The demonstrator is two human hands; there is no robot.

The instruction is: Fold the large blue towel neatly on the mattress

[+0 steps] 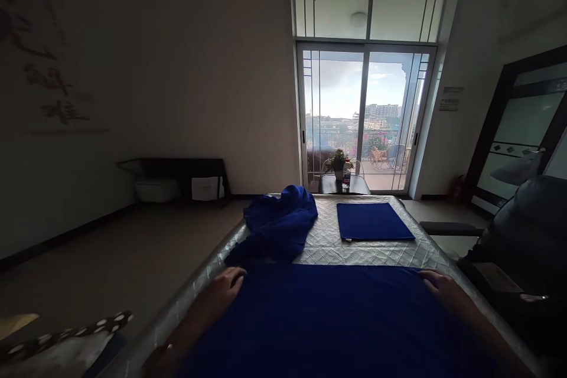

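Note:
A wide blue cloth [328, 319] lies spread over the near part of the table, its far edge running straight across. My left hand [227, 284] is at its far left corner, fingers closed on the edge. At the far right corner my right hand [438, 283] grips the same cloth, its fingertips partly hidden in the dim light. Beyond my left hand sits a crumpled heap of blue fabric [283, 221]. To the right of the heap, a flat blue square of folded fabric [374, 221] with a small white tag rests on the table.
The table has a silvery quilted cover [325, 239]. Past its far end, a small dark table [330, 185] bears a potted plant [339, 165] and a bottle [346, 174]. A black chair [527, 236] stands at the right, a polka-dot fabric [101, 326] at lower left.

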